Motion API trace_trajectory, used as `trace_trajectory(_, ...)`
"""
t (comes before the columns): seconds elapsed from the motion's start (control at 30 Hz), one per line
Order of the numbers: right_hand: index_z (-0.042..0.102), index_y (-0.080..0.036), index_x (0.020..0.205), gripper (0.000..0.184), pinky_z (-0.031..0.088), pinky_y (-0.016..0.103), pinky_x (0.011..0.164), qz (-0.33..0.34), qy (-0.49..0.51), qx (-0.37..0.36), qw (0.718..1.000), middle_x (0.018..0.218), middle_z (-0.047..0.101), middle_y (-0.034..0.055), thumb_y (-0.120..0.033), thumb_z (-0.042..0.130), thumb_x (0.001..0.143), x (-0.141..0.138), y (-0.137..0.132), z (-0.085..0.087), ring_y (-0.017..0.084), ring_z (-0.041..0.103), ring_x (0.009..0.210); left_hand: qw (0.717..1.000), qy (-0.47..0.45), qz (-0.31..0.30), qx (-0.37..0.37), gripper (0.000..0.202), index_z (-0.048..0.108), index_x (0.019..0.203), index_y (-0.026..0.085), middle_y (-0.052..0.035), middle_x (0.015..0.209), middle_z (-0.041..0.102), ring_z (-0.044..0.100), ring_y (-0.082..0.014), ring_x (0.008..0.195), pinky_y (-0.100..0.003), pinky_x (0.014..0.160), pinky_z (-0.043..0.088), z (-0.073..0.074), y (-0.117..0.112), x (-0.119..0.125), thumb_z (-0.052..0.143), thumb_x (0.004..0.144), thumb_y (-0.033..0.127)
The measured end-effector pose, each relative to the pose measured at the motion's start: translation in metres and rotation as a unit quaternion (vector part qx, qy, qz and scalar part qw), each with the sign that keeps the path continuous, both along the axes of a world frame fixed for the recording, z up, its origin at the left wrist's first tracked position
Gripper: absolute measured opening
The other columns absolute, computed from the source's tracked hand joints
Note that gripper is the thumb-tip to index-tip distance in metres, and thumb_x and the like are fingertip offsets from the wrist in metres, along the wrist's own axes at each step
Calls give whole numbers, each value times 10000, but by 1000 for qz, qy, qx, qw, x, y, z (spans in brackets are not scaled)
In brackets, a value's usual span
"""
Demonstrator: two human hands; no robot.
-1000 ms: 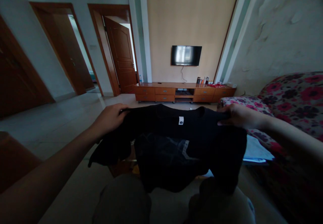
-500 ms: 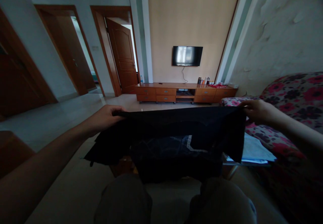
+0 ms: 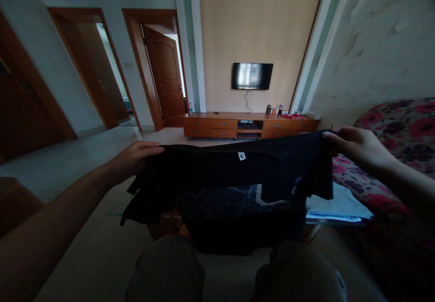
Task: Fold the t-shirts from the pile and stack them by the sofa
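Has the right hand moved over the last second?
Yes. The right hand, holding the shirt, has moved rightward and slightly up in view, judged against the fixed cabinet.

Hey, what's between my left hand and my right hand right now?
In the head view, a black shirt spans the stretch between your left hand and right hand, held by both, its white tag near the middle.

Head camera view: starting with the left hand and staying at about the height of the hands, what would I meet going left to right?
Left hand → black shirt → right hand → flowered sofa.
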State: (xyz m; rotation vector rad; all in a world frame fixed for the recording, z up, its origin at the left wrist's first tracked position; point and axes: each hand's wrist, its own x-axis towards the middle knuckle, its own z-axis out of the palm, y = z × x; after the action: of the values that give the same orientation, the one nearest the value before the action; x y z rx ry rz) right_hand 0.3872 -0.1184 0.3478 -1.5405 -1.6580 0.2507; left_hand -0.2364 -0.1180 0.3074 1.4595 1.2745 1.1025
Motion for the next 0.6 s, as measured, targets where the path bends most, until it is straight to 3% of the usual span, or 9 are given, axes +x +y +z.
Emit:
trace_trajectory(0.1,654,-170,951,493,548,290,688,42,9,-50,998,773,724,72,-656,640,869,2,-3,4,221,702,745,998,-57,7,-10,275,732,841,125,-69,845,732,666,-190,742,-296,683,535,1,2,-1,844,722,346)
trace_trajectory(0.2,643,-184,978,514,563,311,720,89,34,-90,991,857,723,68,-682,648,849,3,-4,5,229,704,781,998,-50,28,-18,310,739,843,111,-81,849,734,664,-191,736,-293,669,536,-2,5,-2,853,710,367)
trace_trajectory(0.3,640,-201,1020,527,567,312,732,133,50,-105,984,956,713,63,-685,682,819,-1,-6,5,218,685,813,998,18,56,-5,371,741,902,132,-35,771,696,610,-140,643,-243,569,477,-7,7,-4,805,764,471)
trace_trajectory(0.4,650,-195,993,555,560,310,717,130,27,-106,985,955,714,81,-692,733,763,-7,-10,8,232,662,852,990,115,74,31,420,735,934,155,18,662,612,510,-99,563,-205,501,411,-8,7,-5,723,825,561)
trace_trajectory(0.5,649,-188,938,525,560,328,734,108,-15,-99,989,909,716,105,-665,761,748,-7,-11,8,252,661,857,989,128,67,44,455,713,1027,166,-16,847,670,581,-138,728,-227,584,513,-7,3,-3,703,838,579)
trace_trajectory(0.6,606,-208,988,425,570,339,720,103,-30,-101,989,906,717,101,-601,682,842,-3,-6,3,257,691,816,991,105,70,49,502,676,1092,178,-42,1038,660,614,-209,923,-325,679,609,-7,-1,4,702,826,603)
